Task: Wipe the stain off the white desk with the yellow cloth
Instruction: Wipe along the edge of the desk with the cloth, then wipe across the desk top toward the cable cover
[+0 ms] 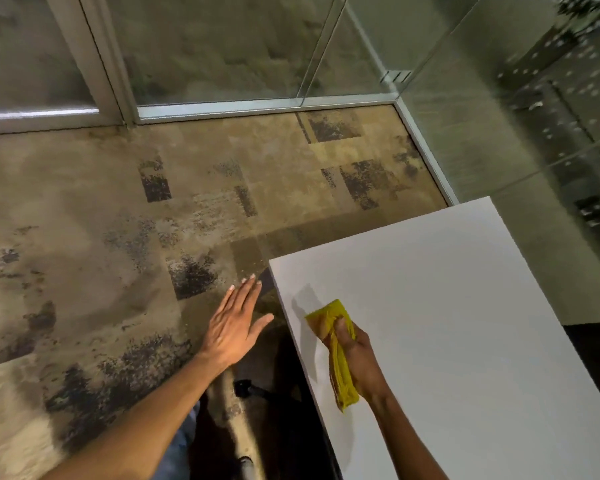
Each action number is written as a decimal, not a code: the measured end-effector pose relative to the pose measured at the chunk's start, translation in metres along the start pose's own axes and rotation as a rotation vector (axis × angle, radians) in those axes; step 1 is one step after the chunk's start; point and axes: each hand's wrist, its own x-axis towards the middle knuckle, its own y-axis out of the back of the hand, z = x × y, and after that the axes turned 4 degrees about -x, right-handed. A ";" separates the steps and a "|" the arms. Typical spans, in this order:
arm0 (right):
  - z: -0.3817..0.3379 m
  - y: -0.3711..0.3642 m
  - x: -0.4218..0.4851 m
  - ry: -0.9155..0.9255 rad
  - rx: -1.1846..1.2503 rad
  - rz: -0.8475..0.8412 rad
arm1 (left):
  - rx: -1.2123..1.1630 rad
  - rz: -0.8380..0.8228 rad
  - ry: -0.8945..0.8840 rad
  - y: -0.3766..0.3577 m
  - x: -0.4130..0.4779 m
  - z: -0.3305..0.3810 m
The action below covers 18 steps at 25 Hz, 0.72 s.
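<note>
The white desk fills the lower right, its corner pointing left. My right hand is shut on the crumpled yellow cloth, which presses on the desk near its left edge. The cloth's front end lies flat on the surface and its tail hangs back under my wrist. My left hand hovers open, fingers together and flat, over the floor just left of the desk edge, touching nothing. No stain shows on the bare desk; any mark under the cloth is hidden.
Mottled brown and black carpet spreads left of the desk. Glass partitions with metal frames close the back and right. A dark chair base sits below the desk edge near my legs.
</note>
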 end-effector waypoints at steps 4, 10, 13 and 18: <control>-0.010 0.005 -0.014 0.091 0.122 0.175 | 0.016 0.006 -0.093 0.011 0.026 0.027; 0.013 0.049 -0.045 0.221 0.150 0.479 | 0.033 -0.052 -0.363 0.006 0.059 0.092; 0.039 0.081 -0.075 0.214 0.003 0.647 | 0.048 -0.086 -0.485 -0.007 0.065 0.138; 0.097 0.131 -0.144 0.270 -0.287 0.919 | 0.046 -0.100 -0.647 -0.033 0.046 0.221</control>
